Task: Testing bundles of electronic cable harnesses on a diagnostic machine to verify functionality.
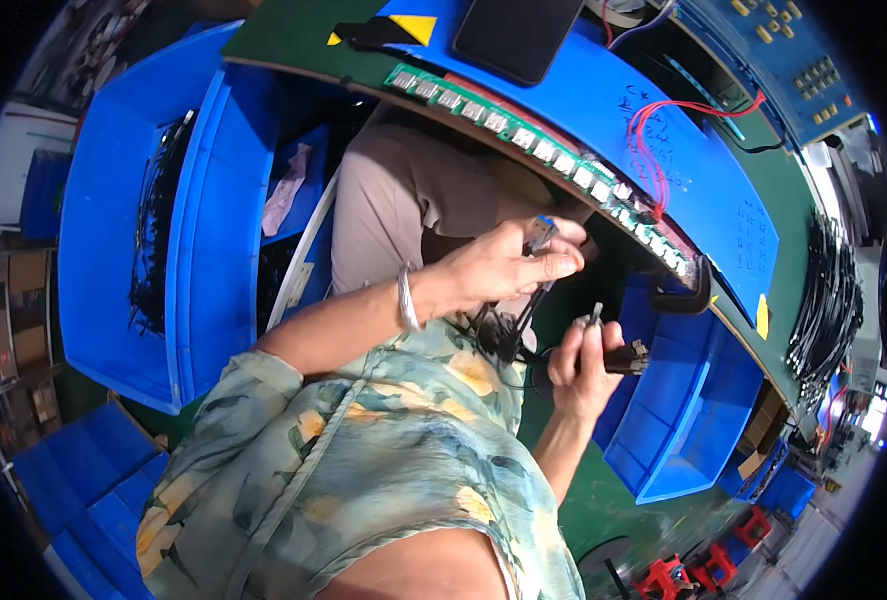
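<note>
My left hand, with a silver bracelet at the wrist, is closed on a black cable whose USB plug shows blue inside. Lower and to the right, my right hand pinches a cable plug with a metal tip. A second dark plug sticks out beside its fingers. Black cable loops hang between my hands, over my lap. Beyond both hands, a long green circuit board with a row of metal ports lies along the table's edge, apart from the plugs.
A blue bin on the left holds black cables. Another blue bin stands under the table on the right. A black clamp grips the edge. Red wires, a dark flat device and a cable bundle lie on the table.
</note>
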{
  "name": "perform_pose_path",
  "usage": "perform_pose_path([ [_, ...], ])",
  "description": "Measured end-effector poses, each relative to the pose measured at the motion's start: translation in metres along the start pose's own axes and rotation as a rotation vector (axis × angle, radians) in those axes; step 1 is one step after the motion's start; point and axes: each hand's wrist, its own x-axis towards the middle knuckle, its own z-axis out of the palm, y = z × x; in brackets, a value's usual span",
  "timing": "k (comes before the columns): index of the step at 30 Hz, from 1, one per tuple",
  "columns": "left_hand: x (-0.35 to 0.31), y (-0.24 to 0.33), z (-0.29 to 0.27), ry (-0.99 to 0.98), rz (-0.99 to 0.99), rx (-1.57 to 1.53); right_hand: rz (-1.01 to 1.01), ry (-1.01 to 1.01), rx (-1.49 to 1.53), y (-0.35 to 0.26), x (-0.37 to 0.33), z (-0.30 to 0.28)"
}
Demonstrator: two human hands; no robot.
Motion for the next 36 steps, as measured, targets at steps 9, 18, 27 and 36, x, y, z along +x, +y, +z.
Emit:
perform_pose_path([
  [9,0.006,-0.009,-0.001,-0.187,-0.085,0.233,-0.063,0.189,-0.473,-0.037,0.005,0.033],
  [18,-0.001,0.003,0.009,-0.246,-0.19,0.53,-0.209,0.107,-0.353,-0.031,0.022,0.042],
  [27,-0.013,0.017,-0.011,0.021,0.243,0.318,-0.24,0.17,-0.408,-0.039,0.022,0.019],
  [36,-0.005,0.011,0.004,-0.412,-0.103,0.266,-0.303,0.031,-0.335,-0.043,0.019,0.02],
])
